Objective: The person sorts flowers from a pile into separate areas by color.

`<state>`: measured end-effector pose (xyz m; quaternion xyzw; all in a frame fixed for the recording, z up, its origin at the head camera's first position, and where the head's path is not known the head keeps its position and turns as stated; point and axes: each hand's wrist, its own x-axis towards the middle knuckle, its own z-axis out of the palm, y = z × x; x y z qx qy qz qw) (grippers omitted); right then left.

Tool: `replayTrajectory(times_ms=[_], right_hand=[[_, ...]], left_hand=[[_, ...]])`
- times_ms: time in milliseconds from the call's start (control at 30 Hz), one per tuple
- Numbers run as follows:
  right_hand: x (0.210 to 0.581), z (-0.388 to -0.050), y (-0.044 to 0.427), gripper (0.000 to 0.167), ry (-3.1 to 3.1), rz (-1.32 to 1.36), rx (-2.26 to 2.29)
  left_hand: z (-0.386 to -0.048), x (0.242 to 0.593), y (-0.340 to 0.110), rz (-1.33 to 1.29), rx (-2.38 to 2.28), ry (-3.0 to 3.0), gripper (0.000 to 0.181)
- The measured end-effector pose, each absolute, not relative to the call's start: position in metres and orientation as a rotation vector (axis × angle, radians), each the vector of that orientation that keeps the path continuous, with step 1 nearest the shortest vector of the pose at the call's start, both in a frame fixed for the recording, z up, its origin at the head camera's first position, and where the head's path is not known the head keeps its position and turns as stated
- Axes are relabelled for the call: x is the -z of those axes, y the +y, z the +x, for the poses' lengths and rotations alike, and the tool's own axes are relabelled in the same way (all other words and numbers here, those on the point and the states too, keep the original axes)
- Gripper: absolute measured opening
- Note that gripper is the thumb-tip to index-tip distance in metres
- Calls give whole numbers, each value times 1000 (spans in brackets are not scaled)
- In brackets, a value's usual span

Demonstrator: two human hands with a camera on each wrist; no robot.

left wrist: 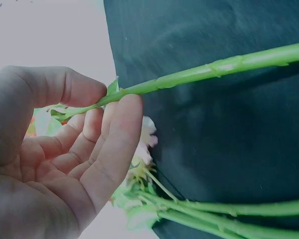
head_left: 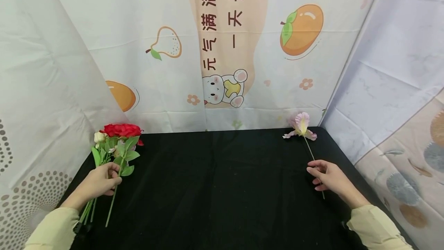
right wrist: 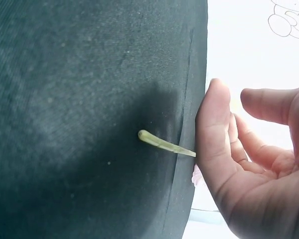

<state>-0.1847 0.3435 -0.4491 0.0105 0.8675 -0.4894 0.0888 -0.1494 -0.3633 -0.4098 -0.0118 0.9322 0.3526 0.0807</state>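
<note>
At the left of the table, my left hand [head_left: 100, 180] pinches a green flower stem [left wrist: 199, 74] between thumb and fingers. It leads up past leaves [head_left: 128, 157] toward red flowers [head_left: 123, 130]. Beneath that hand lie several more stems [left wrist: 229, 211], with a white bud [head_left: 100, 137] and a pale pink bloom [left wrist: 145, 142] among them. Over on the right, a pale purple iris-like flower [head_left: 301, 124] points to the back edge. My right hand [head_left: 329, 176] is over its thin stem [right wrist: 164, 144], thumb and forefinger apart; whether fingers touch the stem is hidden.
A black cloth [head_left: 215, 188] covers the table between the hands. Behind it hangs a white printed curtain [head_left: 166, 88], with further hanging cloths at the left [head_left: 41, 88] and right [head_left: 392, 68] sides.
</note>
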Motion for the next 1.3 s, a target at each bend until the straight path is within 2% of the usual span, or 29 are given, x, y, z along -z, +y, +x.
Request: replayTrajectory(times_ms=[433,1300], right_hand=[[448,-184,337,47,2560,0,1460],[440,-190,291,44,2495,-141,1459]], left_hand=[[-164,402,-327,71,-1136,2793,35],[-202,404,-247,197,-1416,2683,37]])
